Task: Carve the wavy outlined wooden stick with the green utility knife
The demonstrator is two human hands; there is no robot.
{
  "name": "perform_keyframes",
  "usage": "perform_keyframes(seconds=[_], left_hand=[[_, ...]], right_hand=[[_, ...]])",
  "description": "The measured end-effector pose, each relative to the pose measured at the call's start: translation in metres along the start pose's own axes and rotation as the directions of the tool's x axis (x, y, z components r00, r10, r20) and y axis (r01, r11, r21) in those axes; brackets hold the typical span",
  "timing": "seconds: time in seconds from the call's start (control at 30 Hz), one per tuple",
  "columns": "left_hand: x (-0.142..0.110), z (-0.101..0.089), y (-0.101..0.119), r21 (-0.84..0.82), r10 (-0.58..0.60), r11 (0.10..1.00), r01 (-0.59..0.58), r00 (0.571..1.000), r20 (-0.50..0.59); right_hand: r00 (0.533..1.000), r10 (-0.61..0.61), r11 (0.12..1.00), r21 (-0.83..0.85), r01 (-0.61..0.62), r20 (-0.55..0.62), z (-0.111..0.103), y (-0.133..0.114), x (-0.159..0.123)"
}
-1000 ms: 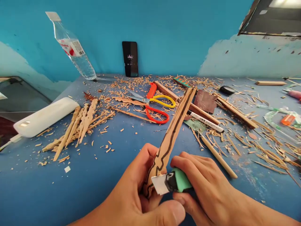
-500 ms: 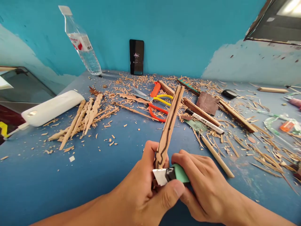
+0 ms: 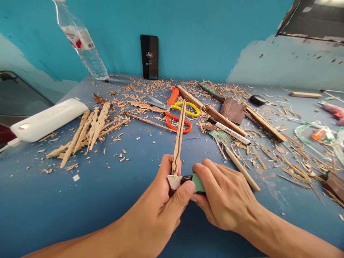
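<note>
A blue worktop (image 3: 107, 193), strewn with wood shavings, meets a turquoise wall (image 3: 201, 36) along its far edge, where a phone (image 3: 149, 57) and a water bottle (image 3: 88, 53) stand. Towards the left edge, carved wooden pieces (image 3: 100, 125) lie beside a white object (image 3: 51, 120); scissors (image 3: 168, 106) and a marker (image 3: 232, 133) lie farther back and to the right.

The wooden strip (image 3: 179, 143), marked with a dark wavy line, is held over the near part of the worktop. Its lower end is clamped in the left hand (image 3: 161, 200); its long axis runs away from the person, towards the far edge, with the upper end leaning slightly right.

The right hand (image 3: 223, 193), fingers wrapped around the green handle of the cutter (image 3: 198, 183), lies to the right of the strip. The blade (image 3: 174, 182) points left, roughly square across the strip near its gripped end. The left hand is the nearer to the strip, and its thumb presses against the cutter.
</note>
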State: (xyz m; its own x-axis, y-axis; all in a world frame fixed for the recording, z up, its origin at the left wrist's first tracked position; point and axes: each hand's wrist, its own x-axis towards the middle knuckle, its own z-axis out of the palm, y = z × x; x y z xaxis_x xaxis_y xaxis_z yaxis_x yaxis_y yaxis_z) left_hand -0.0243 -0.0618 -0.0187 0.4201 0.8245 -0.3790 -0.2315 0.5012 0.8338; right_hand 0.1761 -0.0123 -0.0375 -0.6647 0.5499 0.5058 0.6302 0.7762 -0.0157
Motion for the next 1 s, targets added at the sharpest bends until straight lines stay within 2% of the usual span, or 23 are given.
perform_keyframes(seconds=[0.1,0.23,0.3,0.4,0.5,0.57,0.63,0.7,0.77,0.87,0.9,0.93,0.97,1.0], left_hand=[[0.005,-0.002,-0.003,-0.103,-0.067,0.992,0.072,0.997,0.048],[0.011,-0.005,-0.003,-0.116,-0.033,0.992,0.039,0.998,0.049],[0.013,-0.006,0.001,-0.120,-0.017,0.992,0.026,0.997,0.079],[0.014,-0.007,0.009,-0.274,-0.003,0.961,0.031,0.995,0.103],[0.016,-0.007,0.019,-0.399,0.076,0.914,-0.078,0.997,-0.022],[0.017,-0.006,0.026,-0.420,0.125,0.888,-0.186,0.978,-0.170],[0.018,-0.004,0.031,-0.435,0.124,0.871,-0.228,0.959,-0.255],[0.019,0.000,0.032,-0.412,0.134,0.882,-0.229,0.959,-0.248],[0.018,0.001,0.031,-0.308,0.170,0.922,-0.233,0.961,-0.218],[0.018,-0.012,0.031,0.024,0.240,0.970,-0.240,0.949,-0.206],[0.018,-0.021,0.034,0.173,0.292,0.951,-0.258,0.932,-0.215],[0.018,-0.032,0.037,0.363,0.400,0.883,-0.297,0.882,-0.251],[0.019,-0.044,0.043,0.579,0.610,0.720,-0.382,0.746,-0.266],[0.019,-0.055,0.049,0.664,0.749,0.600,-0.447,0.605,-0.270]], right_hand=[[1.000,0.022,0.998,-0.051,-0.022,-0.005,0.000,-0.003,0.000],[1.000,0.025,0.996,-0.086,-0.025,0.002,-0.001,-0.003,0.001],[0.998,0.023,1.000,-0.006,-0.022,0.056,-0.003,0.001,0.002],[0.988,-0.004,0.972,0.233,-0.033,0.157,-0.009,0.008,0.004],[0.983,-0.025,0.919,0.391,-0.048,0.180,-0.016,0.012,0.004],[0.984,-0.013,0.894,0.443,-0.069,0.179,-0.019,0.010,0.004],[0.985,0.043,0.859,0.497,-0.123,0.169,-0.020,0.006,0.004],[0.982,0.118,0.795,0.578,-0.183,0.148,-0.020,0.001,0.005],[0.976,0.157,0.731,0.647,-0.217,0.149,-0.021,-0.003,0.006],[0.963,0.194,0.724,0.635,-0.270,0.188,-0.028,-0.002,0.004],[0.954,0.224,0.750,0.589,-0.300,0.201,-0.030,0.000,0.003],[0.943,0.257,0.779,0.532,-0.333,0.213,-0.033,0.002,0.000],[0.931,0.286,0.809,0.464,-0.361,0.227,-0.035,0.005,-0.002],[0.920,0.301,0.838,0.392,-0.380,0.249,-0.036,0.009,-0.004]])
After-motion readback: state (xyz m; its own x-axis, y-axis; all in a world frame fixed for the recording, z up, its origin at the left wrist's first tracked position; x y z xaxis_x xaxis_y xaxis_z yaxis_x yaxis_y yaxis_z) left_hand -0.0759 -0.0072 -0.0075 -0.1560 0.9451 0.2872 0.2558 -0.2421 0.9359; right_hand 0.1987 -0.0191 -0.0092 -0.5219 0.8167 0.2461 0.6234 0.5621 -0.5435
